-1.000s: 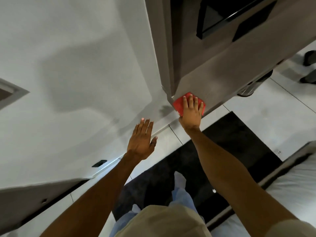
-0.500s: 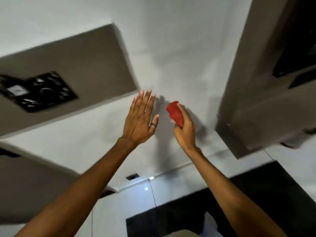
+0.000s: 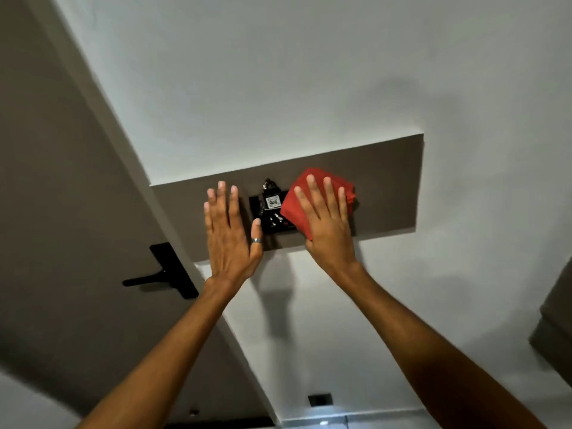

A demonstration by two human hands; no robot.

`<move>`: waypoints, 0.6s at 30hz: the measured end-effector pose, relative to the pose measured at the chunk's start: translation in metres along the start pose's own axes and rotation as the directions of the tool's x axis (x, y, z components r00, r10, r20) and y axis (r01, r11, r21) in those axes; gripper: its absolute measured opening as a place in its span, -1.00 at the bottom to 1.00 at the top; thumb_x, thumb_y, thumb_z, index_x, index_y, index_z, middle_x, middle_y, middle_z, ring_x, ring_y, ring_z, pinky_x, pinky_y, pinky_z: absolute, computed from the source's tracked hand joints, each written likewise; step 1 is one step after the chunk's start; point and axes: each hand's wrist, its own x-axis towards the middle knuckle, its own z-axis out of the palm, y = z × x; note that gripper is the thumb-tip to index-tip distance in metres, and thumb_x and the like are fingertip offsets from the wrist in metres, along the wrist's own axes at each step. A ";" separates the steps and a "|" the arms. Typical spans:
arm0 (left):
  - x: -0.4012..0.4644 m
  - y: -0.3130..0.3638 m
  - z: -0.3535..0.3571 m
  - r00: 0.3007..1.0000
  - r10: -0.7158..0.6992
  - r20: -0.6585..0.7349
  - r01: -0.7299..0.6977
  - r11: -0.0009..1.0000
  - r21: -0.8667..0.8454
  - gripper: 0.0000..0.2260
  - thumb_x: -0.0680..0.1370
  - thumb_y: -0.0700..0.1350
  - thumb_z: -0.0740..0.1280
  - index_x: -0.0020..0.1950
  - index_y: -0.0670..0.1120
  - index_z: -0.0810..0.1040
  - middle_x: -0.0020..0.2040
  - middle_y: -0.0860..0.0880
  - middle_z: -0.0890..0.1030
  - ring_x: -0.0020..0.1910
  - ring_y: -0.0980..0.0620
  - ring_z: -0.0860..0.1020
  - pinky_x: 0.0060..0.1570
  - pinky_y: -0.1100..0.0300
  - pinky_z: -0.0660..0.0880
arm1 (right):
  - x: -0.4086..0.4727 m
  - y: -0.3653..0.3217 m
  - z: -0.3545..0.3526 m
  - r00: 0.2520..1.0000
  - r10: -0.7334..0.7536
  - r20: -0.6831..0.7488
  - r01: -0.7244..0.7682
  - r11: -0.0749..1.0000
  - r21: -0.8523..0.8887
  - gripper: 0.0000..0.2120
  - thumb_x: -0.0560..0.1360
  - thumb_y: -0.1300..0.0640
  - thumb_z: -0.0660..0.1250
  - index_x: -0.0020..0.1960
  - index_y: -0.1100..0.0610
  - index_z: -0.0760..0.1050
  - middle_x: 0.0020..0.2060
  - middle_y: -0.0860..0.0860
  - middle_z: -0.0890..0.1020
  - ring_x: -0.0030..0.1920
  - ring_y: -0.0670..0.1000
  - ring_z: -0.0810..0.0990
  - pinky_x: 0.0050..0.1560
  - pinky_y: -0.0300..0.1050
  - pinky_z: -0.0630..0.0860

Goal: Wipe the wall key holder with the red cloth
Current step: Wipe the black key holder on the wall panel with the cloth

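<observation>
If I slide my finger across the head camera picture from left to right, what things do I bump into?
Door handle → left hand → black key holder → red cloth under the right hand → the bare right end of the brown wall panel.

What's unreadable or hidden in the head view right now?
- Right part of the key holder: covered by the red cloth and right hand.
- Tag text on the holder: too small.
- Left hand contact with the panel: cannot tell.
- Both elbows: cut off by bottom edge.
</observation>
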 end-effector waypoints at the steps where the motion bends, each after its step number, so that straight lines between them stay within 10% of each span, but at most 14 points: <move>1: -0.001 -0.006 -0.001 1.000 0.010 0.012 -0.010 1.000 0.017 -0.35 0.66 -0.02 0.22 0.66 -0.18 0.02 0.67 -0.20 -0.01 0.67 -0.18 -0.10 0.63 -0.20 -0.03 | -0.005 0.004 0.004 1.000 -0.014 0.027 0.015 0.999 -0.051 -0.16 0.49 0.16 0.49 0.67 0.13 0.16 0.67 0.18 0.16 0.68 0.30 0.06 0.68 0.36 0.05; 6: 0.002 -0.034 0.001 0.999 0.030 0.019 -0.031 0.998 0.049 -0.37 0.66 -0.02 0.21 0.65 -0.20 0.07 0.66 -0.21 0.03 0.66 -0.20 -0.07 0.63 -0.20 -0.03 | -0.007 0.018 0.004 0.994 -0.103 0.047 0.108 0.986 -0.125 -0.24 0.65 -0.35 0.04 0.70 0.04 0.03 0.71 0.09 0.02 0.71 0.18 -0.03 0.70 0.21 -0.07; 13: 0.025 -0.047 0.027 0.997 0.070 -0.045 -0.065 0.993 0.095 -0.40 0.66 -0.01 0.17 0.65 -0.19 0.10 0.65 -0.21 0.10 0.66 -0.10 -0.10 0.65 -0.10 -0.12 | 0.030 0.039 0.032 0.905 -0.357 -0.230 0.284 0.911 -0.298 -0.50 0.68 -0.12 0.17 0.54 0.07 0.44 0.53 0.15 0.46 0.58 0.28 0.35 0.58 0.31 0.30; 18: 0.023 -0.058 0.050 0.980 0.135 -0.148 -0.099 0.968 0.229 -0.41 0.69 0.05 0.07 0.66 -0.15 -0.01 0.67 -0.10 -0.05 0.66 -0.05 -0.18 0.64 -0.05 -0.19 | 0.008 0.029 0.066 0.882 -0.191 -0.431 0.081 0.962 -0.260 -0.55 0.70 -0.14 0.10 0.47 0.03 0.49 0.45 0.14 0.48 0.50 0.31 0.38 0.54 0.25 0.31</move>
